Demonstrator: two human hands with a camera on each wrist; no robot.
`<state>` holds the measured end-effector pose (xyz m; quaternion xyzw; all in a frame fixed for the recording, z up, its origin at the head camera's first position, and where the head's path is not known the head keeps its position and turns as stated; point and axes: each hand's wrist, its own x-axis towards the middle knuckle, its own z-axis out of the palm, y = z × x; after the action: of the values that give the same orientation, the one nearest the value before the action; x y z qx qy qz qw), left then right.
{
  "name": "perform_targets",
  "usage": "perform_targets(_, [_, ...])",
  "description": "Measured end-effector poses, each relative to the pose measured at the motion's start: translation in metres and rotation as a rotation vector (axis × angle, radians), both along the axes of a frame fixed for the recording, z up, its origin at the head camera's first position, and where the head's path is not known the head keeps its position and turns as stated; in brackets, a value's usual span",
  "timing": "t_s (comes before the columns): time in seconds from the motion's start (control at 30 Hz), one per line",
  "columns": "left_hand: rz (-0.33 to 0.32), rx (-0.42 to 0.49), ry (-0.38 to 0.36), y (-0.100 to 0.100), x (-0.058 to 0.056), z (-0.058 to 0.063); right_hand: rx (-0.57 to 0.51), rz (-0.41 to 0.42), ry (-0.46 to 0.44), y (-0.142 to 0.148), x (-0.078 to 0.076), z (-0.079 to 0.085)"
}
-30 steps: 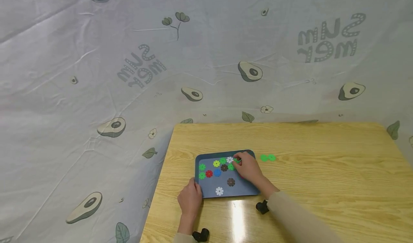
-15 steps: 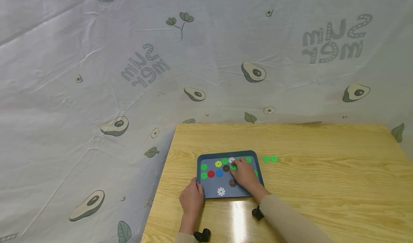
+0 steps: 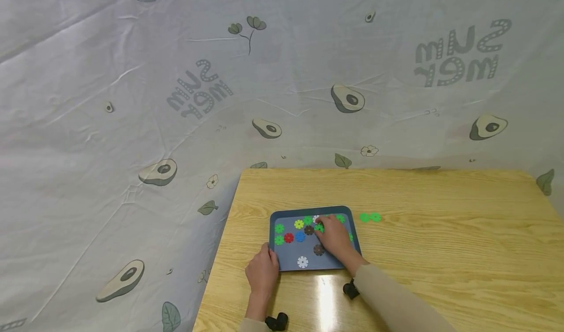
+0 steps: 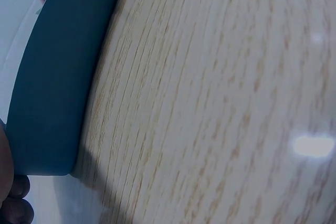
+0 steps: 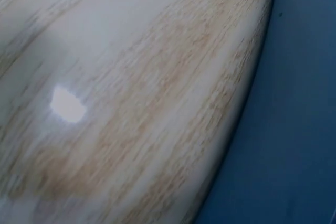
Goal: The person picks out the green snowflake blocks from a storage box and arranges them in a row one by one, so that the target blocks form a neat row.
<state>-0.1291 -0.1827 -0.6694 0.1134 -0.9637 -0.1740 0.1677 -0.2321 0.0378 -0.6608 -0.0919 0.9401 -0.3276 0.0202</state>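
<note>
A dark blue-grey tray (image 3: 288, 263) lies on the wooden table with several flat, notched snowflake discs in it. My left hand (image 3: 263, 271) grips the tray's near left corner; in the left wrist view, fingertips (image 4: 18, 208) show at the tray wall (image 4: 58, 77). Over the tray's upper middle, my right hand (image 3: 335, 236) has its thumb and forefinger around a green snowflake disc (image 3: 319, 228). Close by lie a brown disc (image 3: 309, 230) and a white disc (image 3: 315, 218), partly covered by the fingers. The right wrist view shows only tray and table, no fingers.
Other discs in the tray are yellow (image 3: 299, 224), red (image 3: 288, 238), blue (image 3: 300, 237), brown and green, with a white disc (image 3: 302, 262) near the front. Two joined green discs (image 3: 370, 217) lie on the table (image 3: 440, 244) right of the tray. A printed cloth (image 3: 220, 141) hangs behind.
My right hand has moved left and slightly nearer from the tray's upper right, uncovering green discs there. Its fingers came to the green disc. My left hand stays at the tray corner.
</note>
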Motion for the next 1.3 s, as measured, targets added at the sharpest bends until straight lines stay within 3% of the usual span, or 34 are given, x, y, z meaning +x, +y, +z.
perform_targets(0.27, [0.000,0.003,0.001,0.001,0.000,0.001,-0.022,0.030,-0.017,0.007,0.001,0.005])
perform_targets(0.43, [0.002,0.012,-0.010,0.001,0.001,-0.001,-0.113,0.047,-0.030,0.017,-0.002,0.014])
perform_targets(0.7, [-0.004,0.006,0.013,0.002,0.001,0.001,-0.253,-0.025,0.001,0.048,-0.021,0.031])
perform_targets(0.97, [0.000,-0.008,0.017,0.001,0.002,-0.001,-0.239,-0.120,0.029,0.102,-0.035,0.040])
perform_targets(1.3, [-0.002,-0.002,-0.008,-0.001,0.000,-0.004,-0.228,-0.242,-0.044,0.169,-0.030,0.031])
